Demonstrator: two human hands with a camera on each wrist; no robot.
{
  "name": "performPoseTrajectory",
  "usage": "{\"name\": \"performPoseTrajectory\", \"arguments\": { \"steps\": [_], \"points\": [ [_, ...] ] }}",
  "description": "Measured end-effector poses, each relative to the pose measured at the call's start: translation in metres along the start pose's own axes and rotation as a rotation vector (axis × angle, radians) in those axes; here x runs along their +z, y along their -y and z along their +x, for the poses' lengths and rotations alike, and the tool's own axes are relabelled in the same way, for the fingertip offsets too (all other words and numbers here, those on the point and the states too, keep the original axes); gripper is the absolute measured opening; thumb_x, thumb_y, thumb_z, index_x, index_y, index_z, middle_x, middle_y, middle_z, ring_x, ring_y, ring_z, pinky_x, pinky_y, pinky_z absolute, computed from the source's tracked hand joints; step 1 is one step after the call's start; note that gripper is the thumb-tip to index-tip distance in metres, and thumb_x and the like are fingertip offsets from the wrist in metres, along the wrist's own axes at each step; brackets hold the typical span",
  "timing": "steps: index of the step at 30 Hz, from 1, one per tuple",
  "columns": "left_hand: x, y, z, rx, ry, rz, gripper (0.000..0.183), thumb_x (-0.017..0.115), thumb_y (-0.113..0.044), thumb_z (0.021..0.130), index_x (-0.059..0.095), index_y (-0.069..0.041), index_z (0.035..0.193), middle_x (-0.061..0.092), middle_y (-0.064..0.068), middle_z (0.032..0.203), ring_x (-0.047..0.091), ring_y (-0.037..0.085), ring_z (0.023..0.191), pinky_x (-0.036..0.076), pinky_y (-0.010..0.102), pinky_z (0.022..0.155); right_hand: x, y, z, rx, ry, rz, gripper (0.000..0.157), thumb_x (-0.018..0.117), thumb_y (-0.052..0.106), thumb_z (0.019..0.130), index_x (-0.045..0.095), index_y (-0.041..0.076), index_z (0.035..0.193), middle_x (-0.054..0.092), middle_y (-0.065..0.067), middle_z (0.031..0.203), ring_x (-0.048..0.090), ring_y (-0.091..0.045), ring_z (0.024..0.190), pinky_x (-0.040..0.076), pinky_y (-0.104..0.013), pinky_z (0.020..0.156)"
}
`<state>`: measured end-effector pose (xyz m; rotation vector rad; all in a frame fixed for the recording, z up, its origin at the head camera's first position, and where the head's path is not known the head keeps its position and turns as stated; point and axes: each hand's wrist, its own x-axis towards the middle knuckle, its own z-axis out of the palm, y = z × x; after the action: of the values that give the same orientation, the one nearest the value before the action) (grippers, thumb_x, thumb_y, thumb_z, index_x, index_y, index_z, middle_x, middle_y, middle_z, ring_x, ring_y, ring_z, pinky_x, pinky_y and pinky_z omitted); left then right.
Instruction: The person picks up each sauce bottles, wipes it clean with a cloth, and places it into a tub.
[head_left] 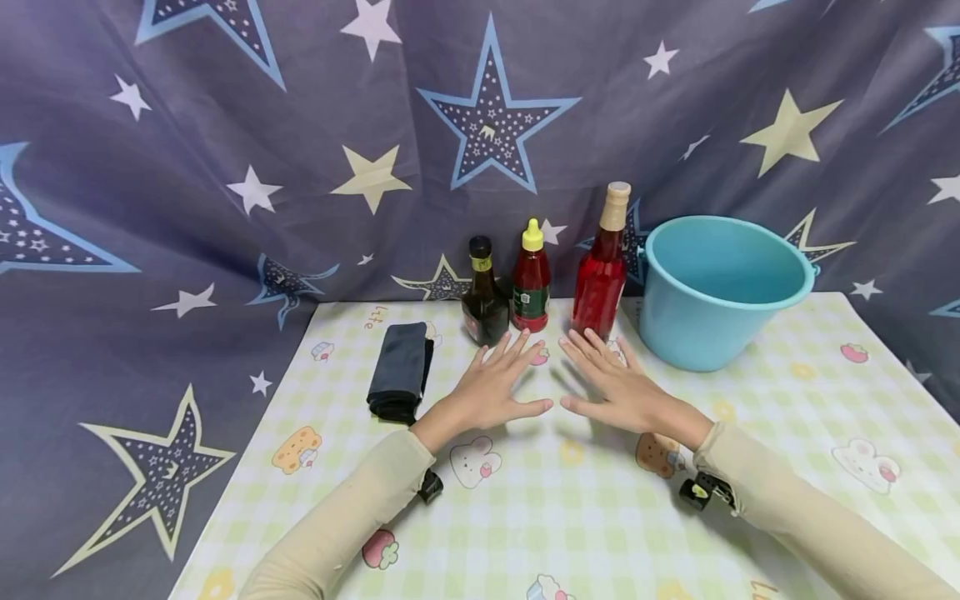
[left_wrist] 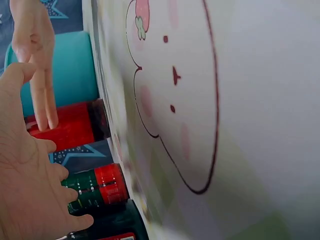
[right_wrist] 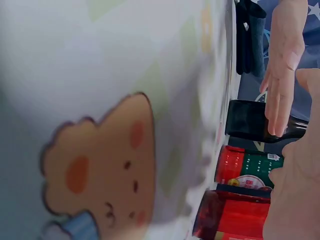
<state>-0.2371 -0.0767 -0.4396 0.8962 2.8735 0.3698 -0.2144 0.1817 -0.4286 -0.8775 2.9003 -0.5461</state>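
My left hand [head_left: 491, 387] hovers over the table with its fingers spread, holding nothing. Just beyond its fingertips stands a dark sauce bottle [head_left: 486, 304] with a black cap. Beside that bottle is a red chili sauce bottle [head_left: 531, 283] with a yellow tip and a green label. My right hand [head_left: 618, 387] is likewise spread and holds nothing, its thumb near the left thumb but apart. A tall bottle of red liquid [head_left: 600, 275] with a tan top rises behind the right fingertips. In the left wrist view, the chili sauce bottle [left_wrist: 100, 187] is partly behind my fingers.
A folded dark cloth [head_left: 401, 367] lies left of the bottles. To their right stands a light blue bucket [head_left: 705, 333], its mouth upward. A checked tablecloth [head_left: 525, 533] with cartoon prints covers the table. The starry curtain [head_left: 300, 167] hangs behind the table's back edge.
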Motion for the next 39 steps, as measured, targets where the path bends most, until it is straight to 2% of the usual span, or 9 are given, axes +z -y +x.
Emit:
{"name": "performPoseTrajectory", "arguments": {
  "steps": [4, 7, 13, 16, 22, 26, 29, 34, 39],
  "points": [
    [-0.001, 0.001, -0.002, -0.007, 0.0, -0.012, 0.094, 0.04, -0.082, 0.092, 0.001, -0.036, 0.165, -0.001, 0.002, 0.174, -0.001, 0.032, 0.16, 0.011, 0.066, 0.122, -0.007, 0.001, 0.002, -0.019, -0.038, 0.001, 0.086, 0.052, 0.063, 0.099, 0.009, 0.029, 0.166, 0.004, 0.0, 0.173, 0.001, -0.031, 0.16, -0.006, -0.064, 0.122],
    [-0.003, 0.003, -0.003, -0.014, -0.004, -0.014, 0.094, 0.041, -0.081, 0.093, 0.003, -0.035, 0.165, -0.001, 0.002, 0.174, -0.001, 0.031, 0.16, 0.011, 0.066, 0.122, -0.017, 0.005, 0.004, -0.054, -0.082, -0.005, 0.086, 0.055, 0.06, 0.099, 0.014, 0.026, 0.166, 0.008, -0.001, 0.173, 0.004, -0.032, 0.16, -0.007, -0.064, 0.122],
    [-0.008, 0.007, -0.006, -0.029, -0.034, -0.027, 0.093, 0.046, -0.077, 0.093, 0.002, -0.037, 0.165, 0.001, 0.003, 0.174, 0.0, 0.031, 0.16, 0.012, 0.067, 0.121, -0.052, 0.016, 0.009, -0.119, -0.186, -0.066, 0.085, 0.058, 0.057, 0.098, 0.015, 0.028, 0.166, 0.013, 0.0, 0.172, 0.009, -0.03, 0.16, -0.002, -0.063, 0.123],
    [-0.01, 0.01, -0.007, -0.041, -0.054, -0.024, 0.093, 0.046, -0.078, 0.093, -0.003, -0.042, 0.163, 0.001, 0.002, 0.174, -0.001, 0.03, 0.16, 0.013, 0.067, 0.121, -0.076, 0.022, 0.014, -0.152, -0.277, -0.116, 0.083, 0.058, 0.056, 0.097, 0.017, 0.029, 0.165, 0.017, 0.0, 0.172, 0.013, -0.029, 0.159, 0.004, -0.063, 0.124],
    [-0.014, 0.017, -0.011, -0.072, -0.076, -0.042, 0.09, 0.044, -0.079, 0.093, -0.007, -0.048, 0.16, -0.002, -0.002, 0.174, -0.005, 0.023, 0.16, 0.011, 0.066, 0.123, -0.124, 0.031, 0.03, -0.202, -0.545, -0.16, 0.075, 0.063, 0.044, 0.095, 0.034, 0.021, 0.161, 0.037, -0.014, 0.163, 0.033, -0.036, 0.15, 0.024, -0.061, 0.119],
    [-0.017, 0.021, -0.012, -0.081, -0.092, -0.064, 0.089, 0.045, -0.077, 0.093, -0.005, -0.047, 0.161, -0.004, -0.002, 0.173, -0.005, 0.024, 0.16, 0.008, 0.065, 0.123, -0.148, 0.03, 0.041, -0.176, -0.681, -0.232, 0.069, 0.063, 0.039, 0.096, 0.041, 0.017, 0.157, 0.045, -0.02, 0.154, 0.042, -0.039, 0.142, 0.034, -0.061, 0.112],
    [-0.021, 0.025, -0.014, -0.095, -0.11, -0.073, 0.09, 0.047, -0.075, 0.094, -0.001, -0.043, 0.163, -0.004, -0.002, 0.173, -0.003, 0.026, 0.16, 0.007, 0.065, 0.123, -0.16, 0.027, 0.049, -0.129, -0.725, -0.316, 0.066, 0.061, 0.04, 0.098, 0.042, 0.016, 0.156, 0.047, -0.023, 0.151, 0.045, -0.04, 0.138, 0.038, -0.06, 0.107],
    [-0.027, 0.033, -0.016, -0.122, -0.149, -0.082, 0.091, 0.05, -0.073, 0.094, 0.006, -0.036, 0.165, -0.003, 0.0, 0.173, -0.002, 0.027, 0.16, 0.008, 0.067, 0.122, -0.169, 0.018, 0.065, -0.082, -0.78, -0.488, 0.061, 0.054, 0.044, 0.102, 0.046, 0.012, 0.152, 0.054, -0.028, 0.133, 0.053, -0.043, 0.115, 0.042, -0.057, 0.093],
    [-0.035, 0.04, -0.019, -0.159, -0.169, -0.099, 0.091, 0.051, -0.072, 0.095, 0.005, -0.036, 0.165, -0.004, 0.0, 0.173, -0.005, 0.025, 0.16, 0.006, 0.067, 0.122, -0.171, 0.01, 0.081, -0.08, -0.874, -0.622, 0.052, 0.054, 0.038, 0.102, 0.054, 0.003, 0.14, 0.058, -0.028, 0.108, 0.053, -0.043, 0.094, 0.043, -0.056, 0.081]
  ]
}}
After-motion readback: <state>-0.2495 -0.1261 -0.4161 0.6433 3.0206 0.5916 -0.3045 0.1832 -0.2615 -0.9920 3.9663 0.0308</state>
